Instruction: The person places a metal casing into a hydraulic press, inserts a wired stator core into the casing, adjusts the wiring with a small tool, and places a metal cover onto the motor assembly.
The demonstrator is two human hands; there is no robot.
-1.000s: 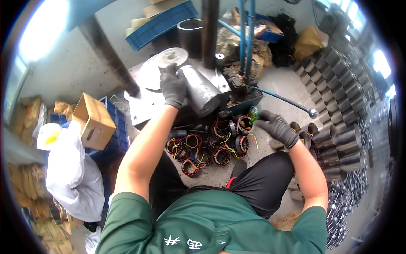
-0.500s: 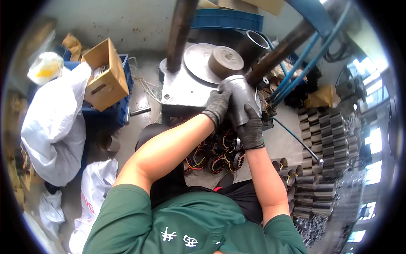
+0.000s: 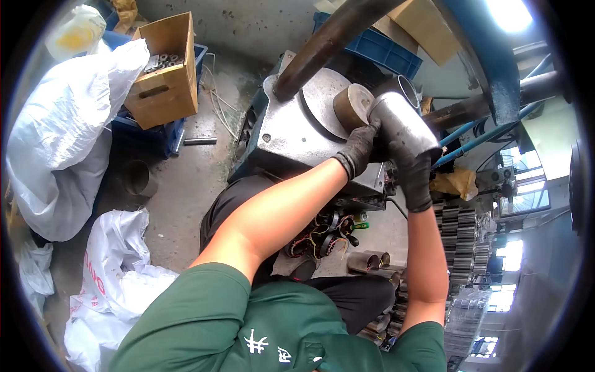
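A smooth grey metal cylinder is held tilted over the right side of the press bed. My left hand, in a dark glove, is closed at its left end. The gloved right hand grips it from below near the lower right end; its fingers are partly hidden. Just left of the cylinder, a thick round metal block sits on a round plate on the pale metal bed. Another open-ended metal tube stands behind the held cylinder.
Dark steel columns rise from the bed. To the left are a cardboard box of small metal parts and white sacks. Wired motor stators lie below the bed. Stacked metal tubes stand on the right.
Both hands have moved rightward with the cylinder, and it now tilts more to the right. The whole view has turned, so the press and boxes appear shifted.
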